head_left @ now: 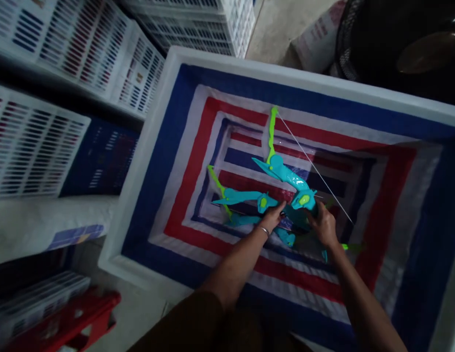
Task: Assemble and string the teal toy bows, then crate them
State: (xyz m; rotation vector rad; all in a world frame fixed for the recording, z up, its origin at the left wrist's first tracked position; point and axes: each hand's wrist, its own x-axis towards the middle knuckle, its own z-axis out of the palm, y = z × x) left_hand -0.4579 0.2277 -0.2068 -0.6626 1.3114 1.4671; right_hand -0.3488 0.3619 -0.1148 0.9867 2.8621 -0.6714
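A teal and lime-green toy bow (pixel 288 176) with a thin white string slants over the middle of a large white-rimmed bin (pixel 145 122). My right hand (pixel 325 222) is closed round the bow's dark lower grip. Left of it, my left hand (pixel 273 218) is closed at the right end of a second teal bow (pixel 242 196), which has a green tip at its far left. Beneath both hands more teal parts (pixel 285 237) lie low in the bin, partly hidden by the hands and shadow.
The bin has a red, white and blue striped lining. White slatted crates (pixel 91 49) stand at the upper left, with a white sack (pixel 55 227) below them. A red crate (pixel 77 318) is at the lower left. A large black round object (pixel 414 44) stands beyond the bin's far right.
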